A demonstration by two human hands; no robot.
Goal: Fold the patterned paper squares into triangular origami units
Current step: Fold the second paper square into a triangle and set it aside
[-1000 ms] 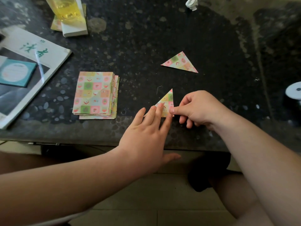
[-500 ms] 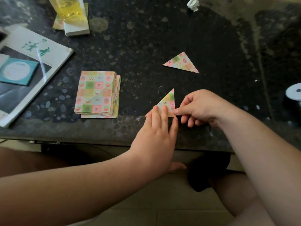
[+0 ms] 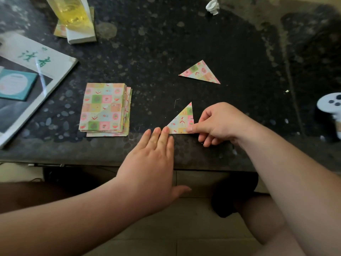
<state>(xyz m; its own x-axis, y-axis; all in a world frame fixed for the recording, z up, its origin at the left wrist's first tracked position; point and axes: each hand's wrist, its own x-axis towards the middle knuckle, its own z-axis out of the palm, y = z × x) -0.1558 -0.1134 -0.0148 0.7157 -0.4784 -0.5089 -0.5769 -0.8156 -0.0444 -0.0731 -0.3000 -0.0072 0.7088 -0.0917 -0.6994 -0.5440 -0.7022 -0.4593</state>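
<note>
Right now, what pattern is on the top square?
Top square: pastel checks, small pictures; head view.

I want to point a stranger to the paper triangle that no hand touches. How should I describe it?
On the dark speckled table, look right of the stack of patterned squares. Two patterned triangles lie there. The free triangle is the farther one, lying alone; the right hand pinches the nearer triangle.
</note>
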